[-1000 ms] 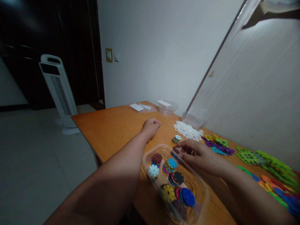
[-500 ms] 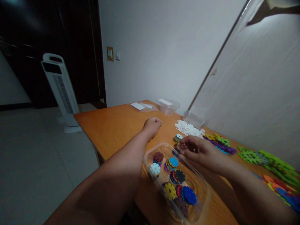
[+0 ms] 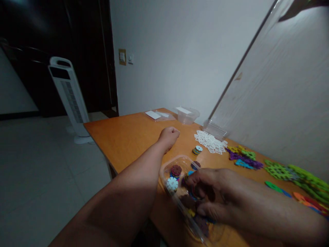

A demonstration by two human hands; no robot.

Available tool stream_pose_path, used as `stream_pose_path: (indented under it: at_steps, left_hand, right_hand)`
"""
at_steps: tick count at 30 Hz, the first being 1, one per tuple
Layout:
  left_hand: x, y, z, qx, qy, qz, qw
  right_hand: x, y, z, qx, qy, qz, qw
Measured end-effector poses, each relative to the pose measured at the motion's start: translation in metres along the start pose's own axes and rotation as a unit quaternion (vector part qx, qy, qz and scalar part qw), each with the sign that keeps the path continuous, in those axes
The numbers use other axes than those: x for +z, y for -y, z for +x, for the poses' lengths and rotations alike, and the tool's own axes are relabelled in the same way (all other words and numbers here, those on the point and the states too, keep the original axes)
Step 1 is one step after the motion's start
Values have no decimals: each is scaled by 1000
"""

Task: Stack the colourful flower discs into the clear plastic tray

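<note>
inside the clear tray [image 3: 164, 171], the right hand [image 3: 208, 195] has dropped among the discs [image 3: 172, 184], fingers curled; grip unclear. left hand [image 3: 169, 134] stays fisted on the surface [image 3: 128, 140].

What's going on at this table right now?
A person sits at an orange wooden table. Their right hand reaches into a clear plastic tray of colourful notched plastic discs; whether it grips one is unclear. Their left hand rests fisted on the table. White lattice pieces lie farther back.
</note>
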State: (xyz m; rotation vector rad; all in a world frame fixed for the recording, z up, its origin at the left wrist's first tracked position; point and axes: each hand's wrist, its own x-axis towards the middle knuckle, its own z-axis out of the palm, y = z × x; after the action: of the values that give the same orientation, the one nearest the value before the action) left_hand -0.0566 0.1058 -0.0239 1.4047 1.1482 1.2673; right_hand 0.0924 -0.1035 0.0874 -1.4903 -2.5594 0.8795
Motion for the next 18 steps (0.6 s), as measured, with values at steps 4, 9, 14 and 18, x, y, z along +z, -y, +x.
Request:
stream_pose_path:
  at_steps: [4,9,14,18]
  left_hand:
    - [1,3,2,4,-2,1,1000]
    - [1,6,3,2,-2,-4,1000]
    - [0,4,2,7,-5,-5,1000]
    - [1,6,5,12,-6,-8,1000]
  right_hand:
    - [-10,-20,3,-14,-72,16,997]
    - [-18,-52,14,0,-154,56,987]
    - [-12,-40,15,-8,-133,68,989]
    - [-6,-19,13,-8,-100,45,994]
